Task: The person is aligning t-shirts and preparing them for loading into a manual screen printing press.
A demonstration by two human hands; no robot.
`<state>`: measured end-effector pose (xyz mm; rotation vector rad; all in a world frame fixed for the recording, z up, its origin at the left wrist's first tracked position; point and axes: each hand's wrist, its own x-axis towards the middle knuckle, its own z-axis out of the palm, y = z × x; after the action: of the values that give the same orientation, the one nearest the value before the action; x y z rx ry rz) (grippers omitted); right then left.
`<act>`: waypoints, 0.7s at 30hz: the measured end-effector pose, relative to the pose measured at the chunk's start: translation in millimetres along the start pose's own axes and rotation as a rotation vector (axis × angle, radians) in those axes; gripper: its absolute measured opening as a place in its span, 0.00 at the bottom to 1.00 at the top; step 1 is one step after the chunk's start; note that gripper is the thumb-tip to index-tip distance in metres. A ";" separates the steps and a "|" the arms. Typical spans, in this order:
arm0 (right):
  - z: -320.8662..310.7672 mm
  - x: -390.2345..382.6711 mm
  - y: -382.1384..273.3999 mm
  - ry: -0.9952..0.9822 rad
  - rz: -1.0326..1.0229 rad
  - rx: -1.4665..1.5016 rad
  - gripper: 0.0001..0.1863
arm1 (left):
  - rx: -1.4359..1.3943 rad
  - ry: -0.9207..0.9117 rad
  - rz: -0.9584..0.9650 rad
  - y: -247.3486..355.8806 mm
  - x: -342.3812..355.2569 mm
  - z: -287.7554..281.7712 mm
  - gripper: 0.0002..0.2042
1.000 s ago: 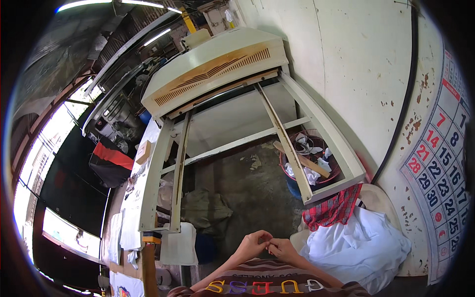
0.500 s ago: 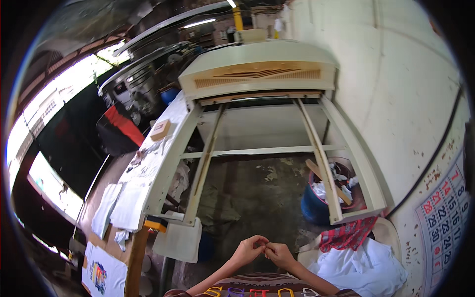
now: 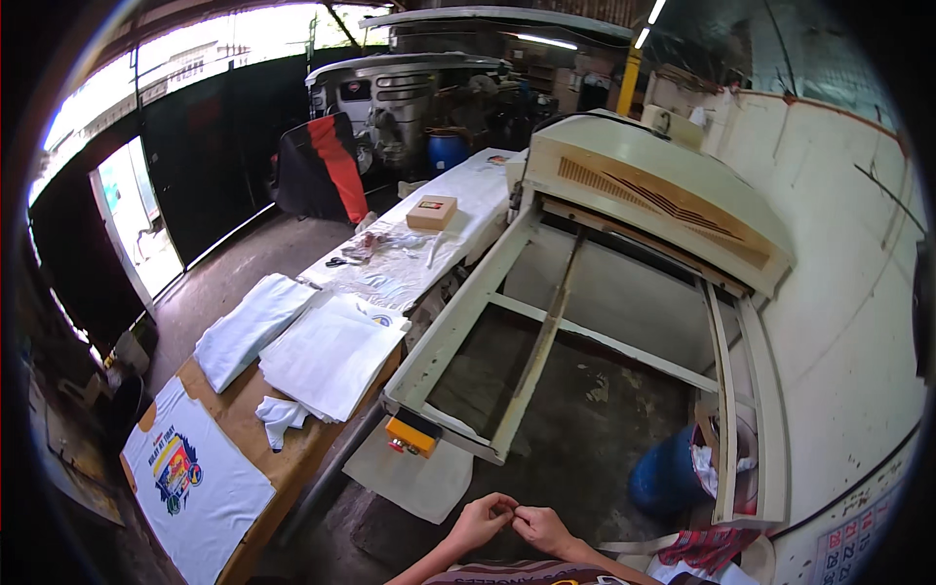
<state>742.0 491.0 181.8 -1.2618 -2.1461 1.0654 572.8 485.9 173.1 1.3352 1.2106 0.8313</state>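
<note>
Low in the view, just in front of my body, my left hand and my right hand meet at the fingertips. Both have curled, pinched fingers; anything between them is too small or hidden to make out. Beyond them stands a large cream machine with a vented hood and an open metal rail frame. A yellow box with a red button is fixed at the frame's near left corner. Left of it, a printed white T-shirt lies flat on a brown table.
Beside the T-shirt lie a folded white cloth and a stack of white sheets. Farther along are scissors and a small cardboard box. A blue drum stands under the frame's right side, near a wall.
The view has swung to the left, bringing more of the table and T-shirt in and moving the machine rightward. My hands stay together, fingertips touching, much as before.
</note>
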 end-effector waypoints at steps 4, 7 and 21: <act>-0.3 17.9 -8.7 -0.041 0.028 -0.042 0.10 | -0.023 -0.019 0.020 -3.5 8.7 -15.1 0.12; -4.9 23.3 -4.3 -0.055 0.033 -0.052 0.10 | -0.024 -0.054 0.020 5.7 16.6 -18.9 0.12; -129.5 -8.2 96.1 0.182 -0.068 -0.042 0.05 | -0.143 -0.232 -0.050 21.8 148.2 98.9 0.11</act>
<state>886.3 563.5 185.2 -1.2449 -2.0668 0.8475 705.7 605.1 154.7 1.2422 0.9813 0.6931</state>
